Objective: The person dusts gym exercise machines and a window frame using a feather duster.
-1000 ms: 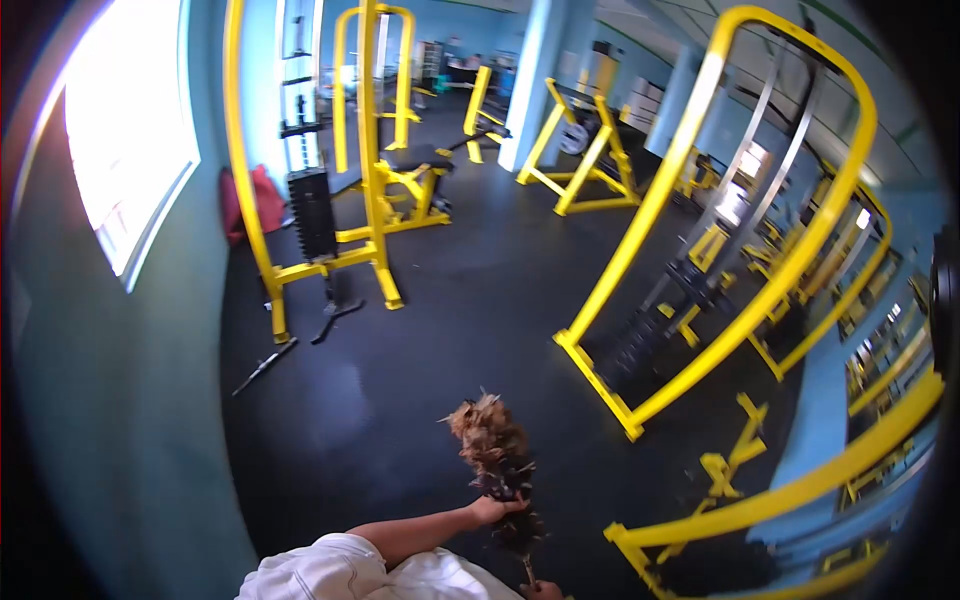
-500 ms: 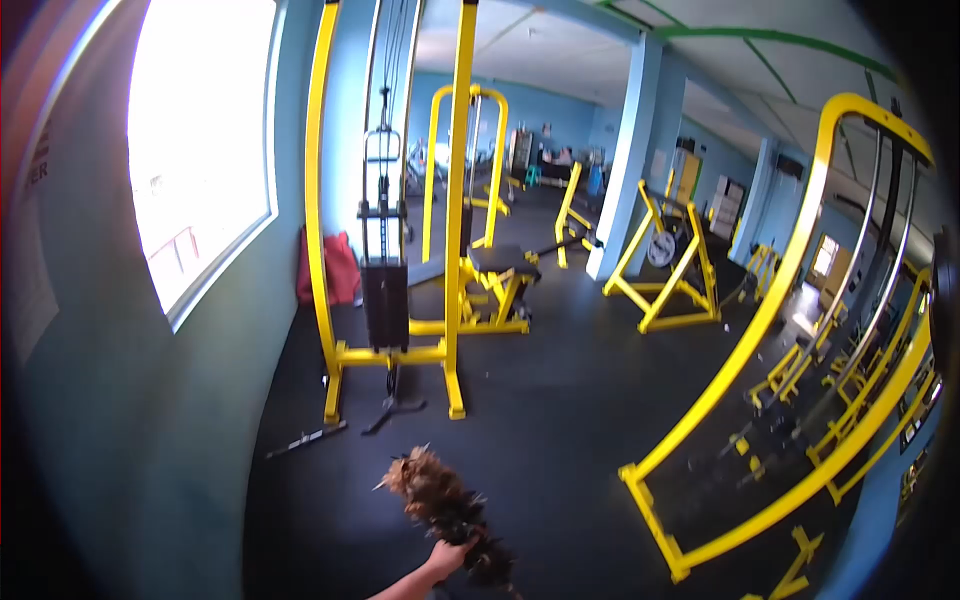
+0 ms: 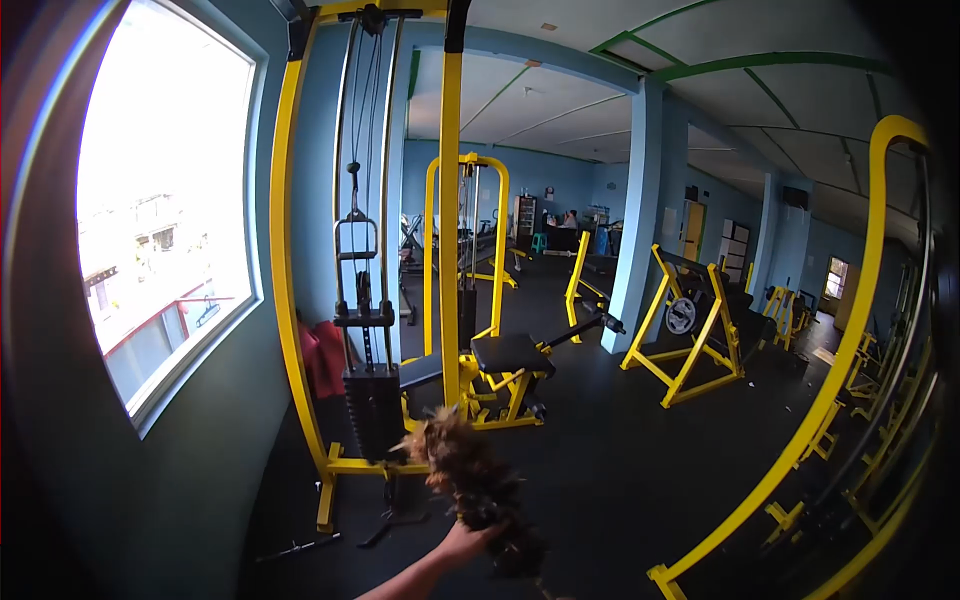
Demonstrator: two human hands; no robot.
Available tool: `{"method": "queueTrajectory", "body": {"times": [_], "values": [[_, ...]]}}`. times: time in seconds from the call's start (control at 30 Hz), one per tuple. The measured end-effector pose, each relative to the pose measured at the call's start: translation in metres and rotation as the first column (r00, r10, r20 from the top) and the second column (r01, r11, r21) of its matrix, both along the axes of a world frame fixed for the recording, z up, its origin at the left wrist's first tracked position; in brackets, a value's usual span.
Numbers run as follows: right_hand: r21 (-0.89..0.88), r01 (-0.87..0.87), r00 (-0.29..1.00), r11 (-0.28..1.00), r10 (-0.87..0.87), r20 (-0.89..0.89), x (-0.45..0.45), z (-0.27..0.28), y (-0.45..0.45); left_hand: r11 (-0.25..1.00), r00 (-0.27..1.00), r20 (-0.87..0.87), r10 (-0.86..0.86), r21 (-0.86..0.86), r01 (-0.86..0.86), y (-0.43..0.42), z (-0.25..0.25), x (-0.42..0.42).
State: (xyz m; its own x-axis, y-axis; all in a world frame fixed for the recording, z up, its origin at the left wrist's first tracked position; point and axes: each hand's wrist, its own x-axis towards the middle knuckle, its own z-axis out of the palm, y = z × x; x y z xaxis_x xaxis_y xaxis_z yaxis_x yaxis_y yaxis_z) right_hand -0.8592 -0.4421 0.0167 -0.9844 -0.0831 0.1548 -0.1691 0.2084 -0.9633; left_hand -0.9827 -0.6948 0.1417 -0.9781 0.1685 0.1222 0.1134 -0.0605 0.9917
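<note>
My left hand (image 3: 470,541) reaches in from the bottom edge, its fingers wrapped round a feather duster (image 3: 468,468). The duster has shaggy brown feathers, lighter at the tip and darker near the hand. It is tilted, with its tip pointing up and left. In the view, the tip overlaps the lower part of a yellow cable machine (image 3: 452,250) with a black weight stack (image 3: 373,415); whether they touch I cannot tell. My right hand is out of view.
A bright window (image 3: 170,220) fills the left wall. On the dark floor stand a padded bench (image 3: 507,353), a yellow rack with a weight plate (image 3: 690,325) and a curved yellow frame (image 3: 800,440) on the right. A bar (image 3: 300,548) lies on the floor. People sit far back.
The view has tilted upward and come nearer the cable machine. My left hand has risen slightly and shifted right in the view, still holding the feather duster.
</note>
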Motion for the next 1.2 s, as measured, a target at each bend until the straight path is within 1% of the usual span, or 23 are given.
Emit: {"method": "queueTrajectory", "body": {"times": [0.03, 0.1, 0.17, 0.2, 0.3, 0.37, 0.4, 0.47, 0.53, 0.57, 0.6, 0.63, 0.7, 0.8, 0.83, 0.87, 0.9, 0.93, 0.97, 1.0, 1.03, 1.13, 1.2], "values": [[-0.024, -0.030, 0.999, 0.999, 0.030, 0.024, -0.034, 0.016, 0.005, 0.998, 0.998, -0.055, -0.007, 0.055, 0.010, 0.003, 0.009, -0.024], [-0.052, -0.077, 0.995, 0.996, 0.080, 0.055, -0.094, 0.030, 0.013, 1.000, 0.996, -0.087, 0.003, 0.003, -0.003, 0.002, 0.018, -0.081], [0.001, -0.131, 0.989, 0.991, 0.131, -0.071, -0.165, 0.043, 0.019, 0.998, 0.988, -0.147, 0.048, -0.037, -0.054, 0.001, 0.042, -0.133], [-0.005, -0.147, 0.986, 0.989, 0.146, -0.075, -0.192, 0.051, 0.019, 0.995, 0.990, -0.112, 0.086, -0.032, -0.090, -0.001, 0.053, -0.156], [-0.002, -0.225, 0.973, 0.974, 0.225, -0.058, -0.273, 0.087, 0.009, 0.985, 0.981, -0.108, 0.161, -0.053, -0.167, -0.010, 0.086, -0.213], [-0.001, -0.300, 0.952, 0.954, 0.300, 0.057, -0.305, 0.115, -0.002, 0.975, 0.971, -0.125, 0.202, -0.065, -0.211, -0.020, 0.097, -0.244], [0.006, -0.320, 0.946, 0.947, 0.320, 0.057, -0.331, 0.111, -0.007, 0.976, 0.972, -0.124, 0.198, -0.072, -0.208, -0.028, 0.098, -0.262], [0.113, -0.261, 0.916, 0.959, 0.283, -0.283, -0.385, 0.103, -0.023, 0.973, 0.970, -0.130, 0.206, -0.077, -0.217, -0.044, 0.109, -0.295], [0.052, -0.261, 0.929, 0.964, 0.266, -0.257, -0.438, 0.116, -0.037, 0.981, 0.974, -0.147, 0.172, -0.061, -0.183, -0.067, 0.121, -0.323], [-0.008, -0.246, 0.945, 0.969, 0.238, -0.224, -0.463, 0.135, -0.046, 0.963, 0.963, -0.242, 0.118, -0.209, -0.170, -0.092, 0.102, -0.359], [0.044, -0.229, 0.932, 0.972, 0.232, -0.280, -0.481, 0.161, -0.053, 0.852, 0.886, -0.371, 0.277, -0.331, -0.405, -0.100, 0.110, -0.364], [0.090, -0.208, 0.917, 0.974, 0.226, -0.330, -0.500, 0.187, -0.065, 0.886, 0.907, -0.345, 0.239, -0.304, -0.349, -0.111, 0.126, -0.366], [-0.031, -0.230, 0.890, 0.973, 0.197, -0.410, -0.553, 0.237, -0.090, 0.913, 0.908, -0.377, 0.180, -0.281, -0.297, -0.133, 0.156, -0.384], [0.049, -0.154, 0.711, 0.987, 0.145, -0.688, -0.643, 0.332, -0.125, 0.784, 0.854, -0.462, 0.239, -0.428, -0.451, -0.170, 0.192, -0.424], [0.078, -0.102, 0.623, 0.992, 0.125, -0.772, -0.665, 0.373, -0.138, 0.776, 0.839, -0.488, 0.242, -0.422, -0.469, -0.181, 0.204, -0.436], [0.063, 0.009, 0.492, 0.998, 0.050, -0.869, -0.688, 0.413, -0.153, 0.714, 0.804, -0.541, 0.248, -0.459, -0.529, -0.190, 0.218, -0.448], [0.044, 0.072, 0.441, 0.996, 0.007, -0.897, -0.712, 0.454, -0.167, 0.643, 0.769, -0.589, 0.249, -0.493, -0.586, -0.198, 0.233, -0.460], [0.007, 0.189, 0.312, 0.982, -0.053, -0.948, -0.737, 0.494, -0.180, 0.630, 0.753, -0.609, 0.249, -0.488, -0.603, -0.205, 0.246, -0.471], [-0.008, 0.326, 0.228, 0.945, -0.087, -0.970, -0.756, 0.536, -0.194, 0.563, 0.702, -0.678, 0.219, -0.500, -0.658, -0.211, 0.258, -0.484], [-0.077, 0.371, 0.114, 0.926, -0.127, -0.985, -0.770, 0.573, -0.210, 0.493, 0.651, -0.737, 0.180, -0.505, -0.708, -0.216, 0.267, -0.495], [-0.170, 0.342, 0.028, 0.924, -0.191, -0.981, -0.805, 0.606, -0.226, 0.448, 0.616, -0.772, 0.159, -0.500, -0.741, -0.219, 0.276, -0.504], [-0.003, 0.403, 0.003, 0.915, -0.005, -1.000, -0.824, 0.685, -0.248, 0.387, 0.543, -0.827, 0.144, -0.457, -0.800, -0.224, 0.291, -0.521], [-0.009, 0.552, 0.059, 0.834, -0.049, -0.997, -0.823, 0.717, -0.257, 0.338, 0.508, -0.847, 0.160, -0.436, -0.834, -0.230, 0.292, -0.533]]}}
